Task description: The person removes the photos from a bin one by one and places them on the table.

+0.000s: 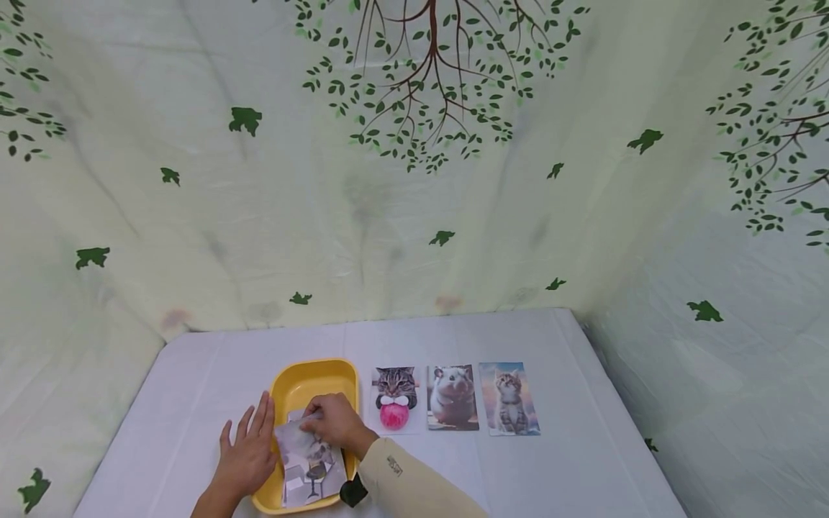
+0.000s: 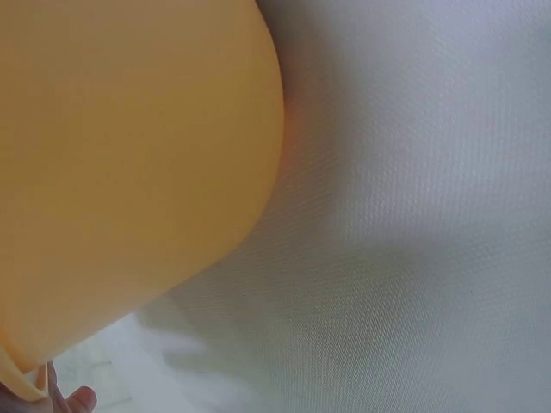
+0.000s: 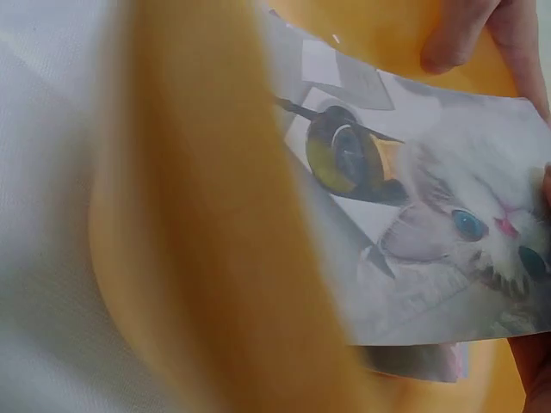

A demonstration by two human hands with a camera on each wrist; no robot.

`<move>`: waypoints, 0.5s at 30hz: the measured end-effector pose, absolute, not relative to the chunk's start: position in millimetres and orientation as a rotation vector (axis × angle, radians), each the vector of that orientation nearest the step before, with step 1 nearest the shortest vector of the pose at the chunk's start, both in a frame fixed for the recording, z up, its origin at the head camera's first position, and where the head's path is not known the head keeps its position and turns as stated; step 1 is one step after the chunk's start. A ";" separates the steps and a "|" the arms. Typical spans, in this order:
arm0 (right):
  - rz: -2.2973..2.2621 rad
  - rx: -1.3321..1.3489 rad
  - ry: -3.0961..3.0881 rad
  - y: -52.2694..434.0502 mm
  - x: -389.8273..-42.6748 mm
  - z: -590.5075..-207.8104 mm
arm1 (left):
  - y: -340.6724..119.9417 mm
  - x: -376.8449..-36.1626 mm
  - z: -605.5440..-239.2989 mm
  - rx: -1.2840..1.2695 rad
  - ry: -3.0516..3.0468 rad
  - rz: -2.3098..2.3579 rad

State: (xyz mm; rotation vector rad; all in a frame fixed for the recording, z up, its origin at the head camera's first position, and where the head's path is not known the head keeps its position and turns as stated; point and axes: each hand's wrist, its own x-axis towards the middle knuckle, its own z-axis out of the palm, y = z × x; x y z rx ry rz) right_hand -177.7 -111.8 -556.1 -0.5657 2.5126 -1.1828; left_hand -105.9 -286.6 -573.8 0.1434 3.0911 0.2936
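Fingers (image 3: pixel 456 39) of the right hand (image 1: pixel 335 423) are pinching the far edge of a white-cat photo (image 1: pixel 309 464), which is lying tilted inside the yellow tray (image 1: pixel 311 378) at the near left of the bench (image 1: pixel 583 460). The left hand (image 1: pixel 249 453) is resting with fingers straight and relaxed against the tray's left wall, grasping nothing. To the right of the tray, three cat and hamster cards (image 1: pixel 453 398) are lying in a row, just beside one another.
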 end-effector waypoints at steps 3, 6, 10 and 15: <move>-1.198 -0.550 2.516 -111.1 -177.4 -554.7 | -286.1 -106.9 -573.2 0.141 3.093 0.282; -1.200 -0.533 2.519 -110.0 -177.1 -553.4 | -285.6 -107.5 -572.2 0.131 3.081 0.283; -1.238 -0.523 2.493 -106.0 -177.2 -551.5 | -284.8 -107.9 -571.6 0.108 3.046 0.295; -1.364 -0.605 2.471 -95.5 -182.6 -548.9 | -287.4 -107.0 -574.7 0.141 3.084 0.290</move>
